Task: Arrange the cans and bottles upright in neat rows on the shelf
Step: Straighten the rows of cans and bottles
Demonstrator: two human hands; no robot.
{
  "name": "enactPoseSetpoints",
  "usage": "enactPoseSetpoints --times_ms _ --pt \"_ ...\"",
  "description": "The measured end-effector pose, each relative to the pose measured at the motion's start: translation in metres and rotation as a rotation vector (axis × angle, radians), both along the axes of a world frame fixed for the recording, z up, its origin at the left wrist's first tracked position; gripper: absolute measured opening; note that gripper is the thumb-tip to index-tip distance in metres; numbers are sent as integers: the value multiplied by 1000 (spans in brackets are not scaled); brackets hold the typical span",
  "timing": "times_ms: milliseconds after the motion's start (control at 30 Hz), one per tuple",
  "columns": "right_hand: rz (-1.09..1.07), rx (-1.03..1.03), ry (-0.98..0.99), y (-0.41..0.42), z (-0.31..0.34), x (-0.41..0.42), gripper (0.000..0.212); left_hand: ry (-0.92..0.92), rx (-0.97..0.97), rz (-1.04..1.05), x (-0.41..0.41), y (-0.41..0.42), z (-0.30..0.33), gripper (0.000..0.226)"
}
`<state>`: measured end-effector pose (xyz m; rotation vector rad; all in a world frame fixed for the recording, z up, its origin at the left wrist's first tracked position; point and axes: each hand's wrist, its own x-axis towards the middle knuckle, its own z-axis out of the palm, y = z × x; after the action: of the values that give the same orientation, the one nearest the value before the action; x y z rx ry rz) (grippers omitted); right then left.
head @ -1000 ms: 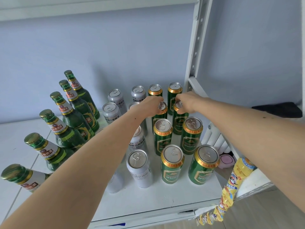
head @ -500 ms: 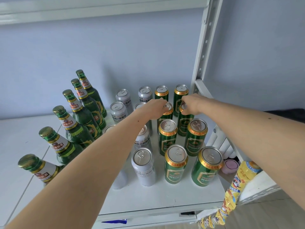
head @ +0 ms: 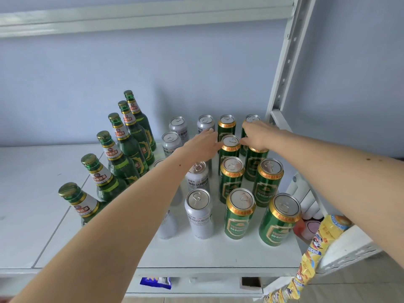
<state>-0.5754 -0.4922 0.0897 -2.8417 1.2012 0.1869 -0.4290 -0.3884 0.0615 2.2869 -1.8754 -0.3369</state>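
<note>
With six green bottles (head: pixel 122 149) and the silver and green cans upright on the shelf (head: pixel 218 254), your left hand (head: pixel 202 145) lies flat-fingered beside the second-row green can (head: pixel 229 149) while your right hand (head: pixel 258 134) grips its neighbour for final alignment.

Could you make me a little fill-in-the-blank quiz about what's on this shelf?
1. The green bottles stand in one row of ____.
2. The silver cans stand between the bottles and the ____ cans.
3. The right hand covers the top of a ____ can.

Missing words: six; green; green
</note>
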Motion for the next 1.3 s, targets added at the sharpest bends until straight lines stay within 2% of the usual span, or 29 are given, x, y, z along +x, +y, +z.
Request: enactPoseSetpoints --times_ms 100,233,300,400,533,700,867,1300 --pt "29 -26 -47 9 2 6 31 -13 -9 22 9 16 4 26" --pt "82 -57 -150 31 1 16 43 -6 -21 42 25 40 6 38" --pt "120 -27 -195 46 -1 22 47 -18 -22 103 34 55 4 32" --pt "170 31 -176 68 -1 31 54 -42 -17 223 47 72 4 31" --pt "182 79 -98 97 2 38 73 -145 106 195 61 93 -4 30" --pt "154 127 -8 113 -10 45 65 -169 125 178 69 107 -16 19" --pt "134 134 -40 118 -15 49 30 -196 90 172 71 106 -19 24" --pt "167 -37 80 122 -14 68 39 -169 67 176 74 106 -17 30"
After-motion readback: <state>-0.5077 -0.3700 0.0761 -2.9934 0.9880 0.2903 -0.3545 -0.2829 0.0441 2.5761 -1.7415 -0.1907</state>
